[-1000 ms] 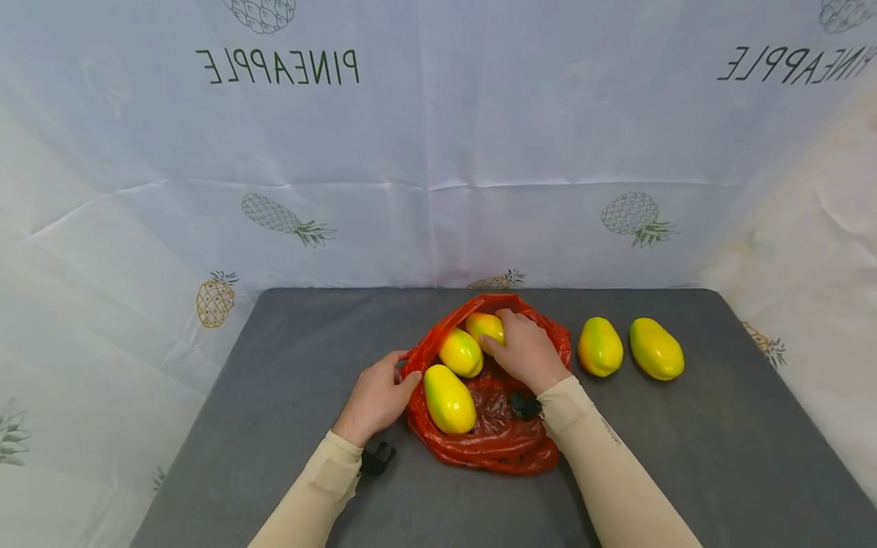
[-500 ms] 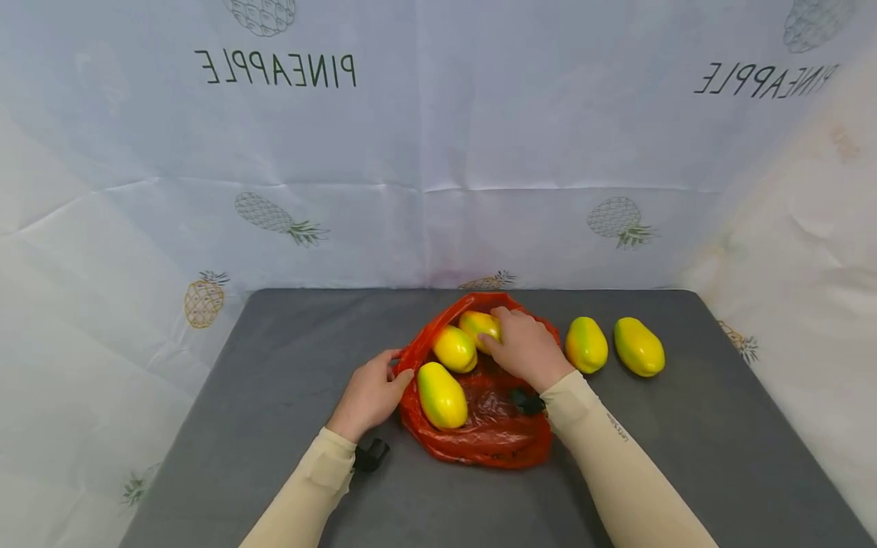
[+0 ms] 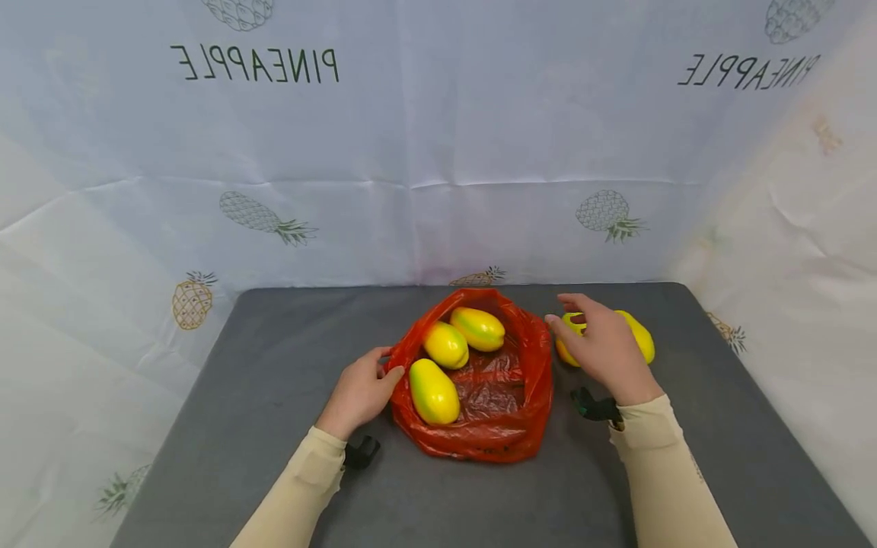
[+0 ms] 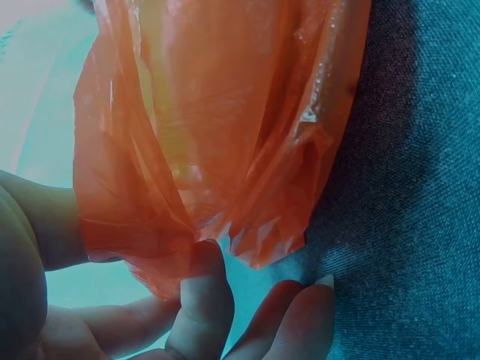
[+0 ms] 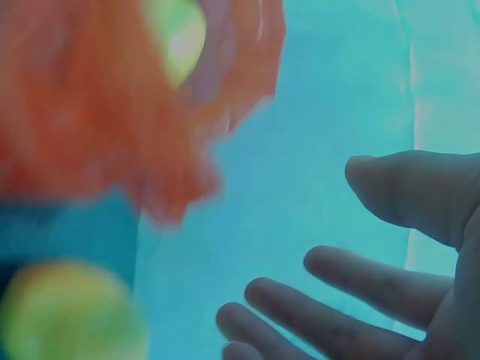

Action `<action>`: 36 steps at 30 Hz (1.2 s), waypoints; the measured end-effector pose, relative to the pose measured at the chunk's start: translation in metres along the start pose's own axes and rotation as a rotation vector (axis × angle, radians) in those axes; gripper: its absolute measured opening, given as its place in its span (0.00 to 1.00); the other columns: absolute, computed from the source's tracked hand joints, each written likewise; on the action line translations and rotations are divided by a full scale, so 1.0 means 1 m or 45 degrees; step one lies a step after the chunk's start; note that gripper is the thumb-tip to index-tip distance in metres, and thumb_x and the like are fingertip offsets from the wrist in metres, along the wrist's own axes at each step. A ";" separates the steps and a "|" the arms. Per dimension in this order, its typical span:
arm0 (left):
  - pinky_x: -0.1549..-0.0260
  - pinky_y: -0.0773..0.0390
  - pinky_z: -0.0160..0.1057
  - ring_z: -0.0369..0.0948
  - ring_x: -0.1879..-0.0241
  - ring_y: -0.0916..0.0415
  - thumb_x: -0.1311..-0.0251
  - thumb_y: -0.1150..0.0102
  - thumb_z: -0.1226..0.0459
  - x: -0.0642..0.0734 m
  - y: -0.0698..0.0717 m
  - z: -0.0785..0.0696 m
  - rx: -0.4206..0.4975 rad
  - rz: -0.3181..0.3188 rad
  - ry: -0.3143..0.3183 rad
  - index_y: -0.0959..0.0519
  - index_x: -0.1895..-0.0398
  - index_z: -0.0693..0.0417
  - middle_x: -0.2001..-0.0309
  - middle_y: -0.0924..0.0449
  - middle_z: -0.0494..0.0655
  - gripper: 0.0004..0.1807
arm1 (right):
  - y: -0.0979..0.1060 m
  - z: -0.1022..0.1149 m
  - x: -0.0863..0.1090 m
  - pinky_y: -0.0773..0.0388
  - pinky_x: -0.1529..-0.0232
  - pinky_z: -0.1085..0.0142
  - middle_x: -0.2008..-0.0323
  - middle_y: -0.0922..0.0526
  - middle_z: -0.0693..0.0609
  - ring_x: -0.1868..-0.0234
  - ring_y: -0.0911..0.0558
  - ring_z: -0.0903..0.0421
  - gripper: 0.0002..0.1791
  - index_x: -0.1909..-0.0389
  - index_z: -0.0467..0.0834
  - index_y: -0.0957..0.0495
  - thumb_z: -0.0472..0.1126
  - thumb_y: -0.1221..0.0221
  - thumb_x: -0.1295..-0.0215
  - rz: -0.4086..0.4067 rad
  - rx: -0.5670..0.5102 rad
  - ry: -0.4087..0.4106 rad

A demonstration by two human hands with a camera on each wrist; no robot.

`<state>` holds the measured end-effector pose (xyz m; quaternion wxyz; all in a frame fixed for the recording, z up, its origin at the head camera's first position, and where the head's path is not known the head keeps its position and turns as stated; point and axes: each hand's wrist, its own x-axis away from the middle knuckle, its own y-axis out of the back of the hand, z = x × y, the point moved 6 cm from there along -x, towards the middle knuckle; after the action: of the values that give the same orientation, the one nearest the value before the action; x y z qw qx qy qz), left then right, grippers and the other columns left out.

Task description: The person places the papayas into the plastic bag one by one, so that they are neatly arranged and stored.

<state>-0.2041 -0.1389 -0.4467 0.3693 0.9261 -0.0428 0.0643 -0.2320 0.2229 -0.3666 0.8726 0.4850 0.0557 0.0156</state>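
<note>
**Three in the bag, two outside**

The left hand (image 3: 359,392) is pinching the rim of the red bag (image 3: 510,426), holding it open on the grey table (image 3: 274,365). The right hand (image 3: 606,346) is hovering with fingers spread, gripping nothing, over two mangoes (image 3: 642,339) lying just right of the bag. Three mangoes (image 3: 433,390) are already lying inside; two are left outside. The near bagged one is pointing its long axis away from the person, tilted slightly left.

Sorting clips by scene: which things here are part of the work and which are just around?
In use: red bag, three mangoes in bag, two mangoes on table, left hand, right hand.
Just around: grey table, pineapple-print cloth.
</note>
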 end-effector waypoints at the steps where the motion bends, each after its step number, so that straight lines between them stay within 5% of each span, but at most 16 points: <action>1: 0.71 0.26 0.39 0.44 0.74 0.27 0.24 0.37 0.56 0.000 0.000 0.001 0.000 0.002 0.007 0.26 0.25 0.59 0.67 0.21 0.49 0.30 | 0.003 -0.008 0.001 0.19 0.38 0.34 0.31 0.20 0.33 0.35 0.17 0.32 0.35 0.23 0.41 0.29 0.60 0.43 0.19 -0.014 -0.004 -0.015; 15: 0.72 0.27 0.39 0.44 0.73 0.27 0.24 0.37 0.55 0.001 -0.004 0.006 -0.005 0.008 0.053 0.26 0.25 0.58 0.67 0.20 0.49 0.30 | 0.020 -0.099 0.013 0.30 0.34 0.26 0.28 0.26 0.27 0.29 0.27 0.26 0.39 0.21 0.37 0.32 0.60 0.44 0.19 -0.227 0.001 -0.137; 23: 0.71 0.25 0.40 0.44 0.74 0.27 0.24 0.37 0.56 -0.001 -0.002 0.000 -0.008 -0.011 0.002 0.26 0.25 0.59 0.67 0.19 0.50 0.30 | 0.023 -0.129 0.012 0.34 0.35 0.23 0.25 0.34 0.23 0.28 0.33 0.20 0.43 0.19 0.33 0.38 0.62 0.47 0.18 -0.228 0.020 -0.224; 36: 0.73 0.27 0.40 0.43 0.75 0.28 0.23 0.39 0.58 -0.001 0.001 0.000 -0.019 -0.038 0.011 0.27 0.25 0.60 0.67 0.20 0.50 0.28 | 0.011 -0.156 0.008 0.34 0.33 0.24 0.24 0.38 0.19 0.28 0.35 0.19 0.50 0.17 0.31 0.44 0.68 0.48 0.19 -0.094 0.021 -0.332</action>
<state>-0.2051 -0.1397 -0.4460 0.3775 0.9235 -0.0278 0.0624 -0.2415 0.3614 -0.4395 0.8683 0.4879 -0.0402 -0.0800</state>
